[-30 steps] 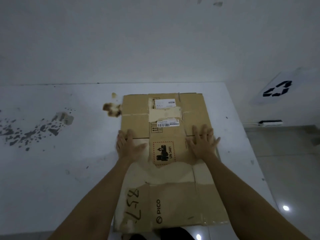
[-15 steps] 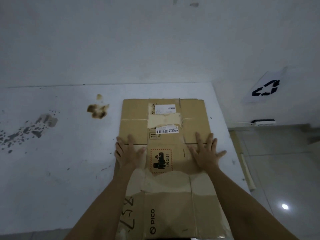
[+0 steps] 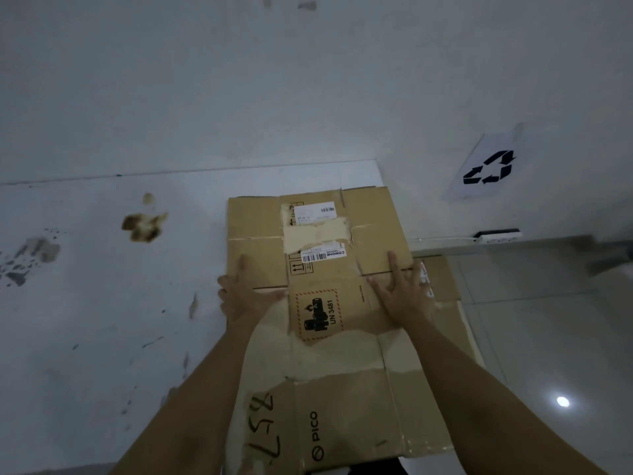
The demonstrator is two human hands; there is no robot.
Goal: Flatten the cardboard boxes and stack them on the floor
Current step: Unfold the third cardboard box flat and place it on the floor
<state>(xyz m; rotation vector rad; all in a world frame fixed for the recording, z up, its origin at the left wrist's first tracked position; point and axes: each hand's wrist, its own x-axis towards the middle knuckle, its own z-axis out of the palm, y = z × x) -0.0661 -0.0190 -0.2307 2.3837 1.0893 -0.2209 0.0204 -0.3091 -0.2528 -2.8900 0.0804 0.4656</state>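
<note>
1. Head view, position: flattened cardboard box lies on the white table, its right part overhanging the table's edge at 3 o'clock; more cardboard on the floor shows beneath it there.
2. Head view, grip: left hand grips the box's left edge, thumb on top, fingers curled over the side. Right hand lies on the upper face near the right edge; whether its fingers wrap that edge cannot be told.
3. Step in hand, judged: carrying the flat box off the table toward the floor pile at 3 o'clock. Advice: keep both sides held evenly so the loose flaps do not swing open, and lower it square onto the cardboard below.
4. Writing: hazard label reads "UN 3481"; white barcode label reads "COMONE"; print "PICO"; handwritten "857", read inverted. Recycling sign on the wall at 2 o'clock.
</note>
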